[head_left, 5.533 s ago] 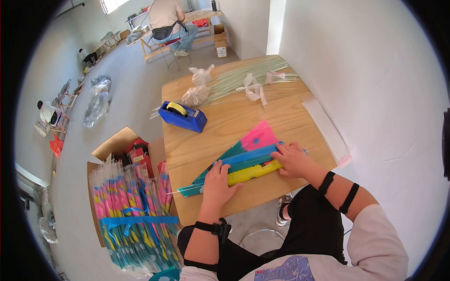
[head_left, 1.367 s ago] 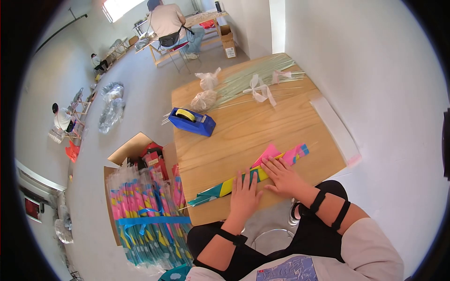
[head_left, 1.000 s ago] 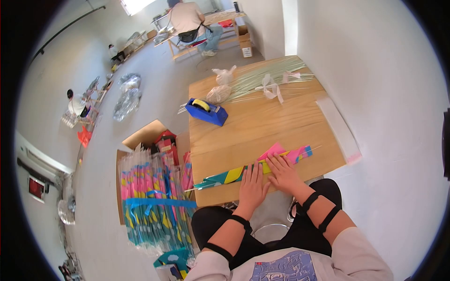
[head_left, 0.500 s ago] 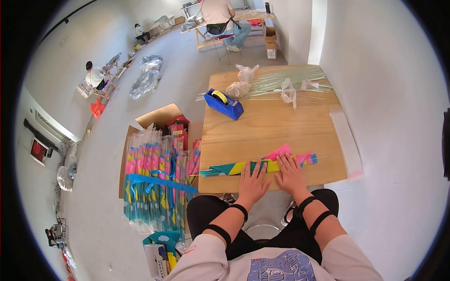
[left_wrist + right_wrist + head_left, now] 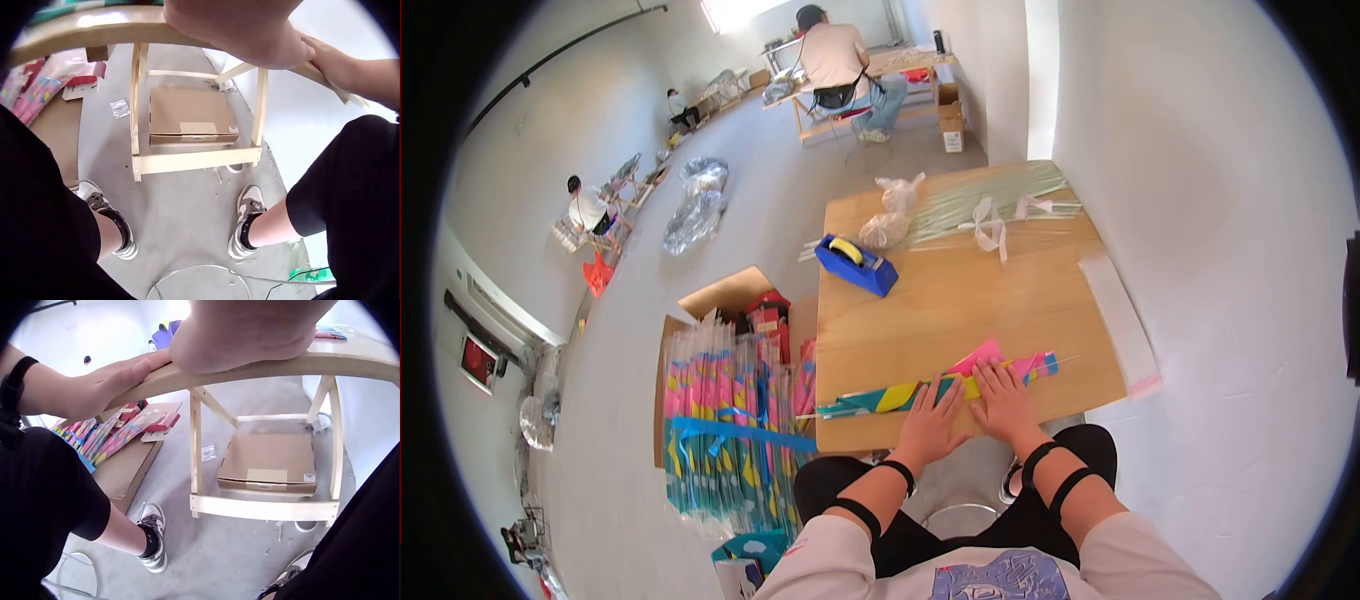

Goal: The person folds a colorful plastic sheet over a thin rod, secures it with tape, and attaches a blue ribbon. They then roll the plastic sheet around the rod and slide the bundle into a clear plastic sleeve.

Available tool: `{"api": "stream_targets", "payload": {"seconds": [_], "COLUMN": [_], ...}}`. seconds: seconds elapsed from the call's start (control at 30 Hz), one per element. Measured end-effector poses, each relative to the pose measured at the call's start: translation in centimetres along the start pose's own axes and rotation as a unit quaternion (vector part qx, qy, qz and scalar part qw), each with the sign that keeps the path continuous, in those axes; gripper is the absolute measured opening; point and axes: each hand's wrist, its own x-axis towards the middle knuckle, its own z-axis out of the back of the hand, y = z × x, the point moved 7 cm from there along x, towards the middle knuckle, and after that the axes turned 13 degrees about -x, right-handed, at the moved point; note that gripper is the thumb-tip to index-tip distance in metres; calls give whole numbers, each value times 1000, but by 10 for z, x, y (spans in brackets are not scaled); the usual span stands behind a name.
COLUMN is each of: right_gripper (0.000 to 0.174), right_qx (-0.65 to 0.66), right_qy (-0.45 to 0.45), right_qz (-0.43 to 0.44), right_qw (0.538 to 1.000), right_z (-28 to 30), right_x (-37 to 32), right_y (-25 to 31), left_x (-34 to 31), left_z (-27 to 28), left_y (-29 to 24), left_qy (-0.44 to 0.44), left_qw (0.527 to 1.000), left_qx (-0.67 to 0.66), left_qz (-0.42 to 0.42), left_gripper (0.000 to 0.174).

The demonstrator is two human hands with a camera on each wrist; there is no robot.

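Observation:
A rolled-up kite [image 5: 895, 397] in teal, yellow and pink lies along the near part of the wooden table [image 5: 960, 310], with a thin rod sticking out at both ends. A pink flap [image 5: 980, 354] stands out from its far side. My left hand [image 5: 930, 425] lies flat across the middle of the roll, fingers straight. Just right of it, my right hand [image 5: 1005, 405] presses on the roll with extended fingers. In the wrist views, the heels of the left hand [image 5: 244, 31] and right hand [image 5: 250, 337] are at the table's front edge; the kite is mostly hidden there.
A blue tape dispenser [image 5: 857, 266] stands at the table's left. Behind it are small tied bags [image 5: 885, 230] and a bundle of thin rods [image 5: 990, 205]. Several bagged kites [image 5: 725, 400] fill a carton left of the table. A closed cardboard box [image 5: 190, 112] sits under the table.
Seconds ago the kite was a wider wedge with a blue strip on top; it is now a narrow roll. Both hands have moved closer together. Over the last second they stay on the roll.

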Motion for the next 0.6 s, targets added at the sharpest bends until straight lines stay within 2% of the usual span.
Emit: {"api": "stream_targets", "payload": {"seconds": [0.23, 0.43, 0.53, 0.6], "right_gripper": [74, 81, 82, 71], "right_qx": [-1, -67, -98, -160], "right_qy": [-22, 20, 37, 130], "right_qz": [2, 31, 79, 193], "right_qw": [1000, 997, 991, 959], "right_z": [3, -7, 14, 61], "right_x": [-1, 6, 17, 18], "right_y": [0, -1, 2, 21], "left_x": [2, 0, -3, -4], "left_z": [0, 2, 3, -2], "left_y": [1, 2, 2, 6], "left_qy": [5, -30, -44, -43], "left_qw": [1000, 999, 999, 999], "left_qx": [3, 15, 14, 0], "left_qz": [1, -17, -15, -13], "left_gripper": [91, 87, 87, 87]}}
